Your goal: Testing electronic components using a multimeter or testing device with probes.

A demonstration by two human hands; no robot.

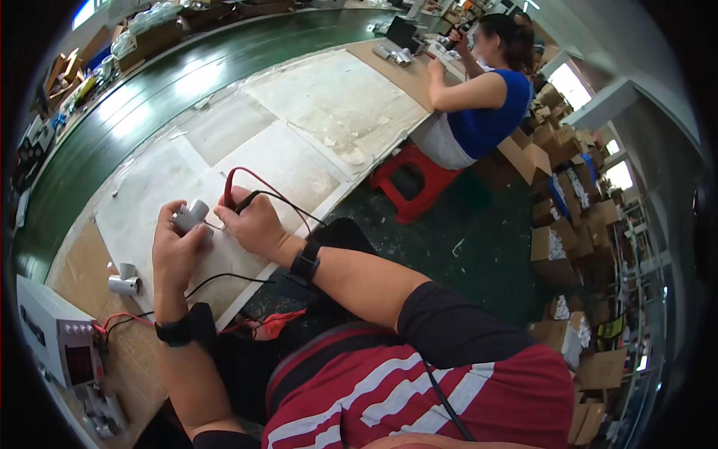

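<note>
A paper-covered worktable (pixel 307 161) bears a boxy bench power supply (pixel 52 329) at left. Over it, a worker's left hand (pixel 176 251) grips a silver cylindrical fitting (pixel 191 215), while the right hand (pixel 259 227) pinches 1 red test lead (pixel 229 184) and 1 black test lead (pixel 247 200) just beside the fitting.

A head-worn fisheye looks down at near hands (pixel 258 228), edges seemingly blurred.

Left fingers (pixel 169 214) curl near pinched right fingers (pixel 229 218)
</note>
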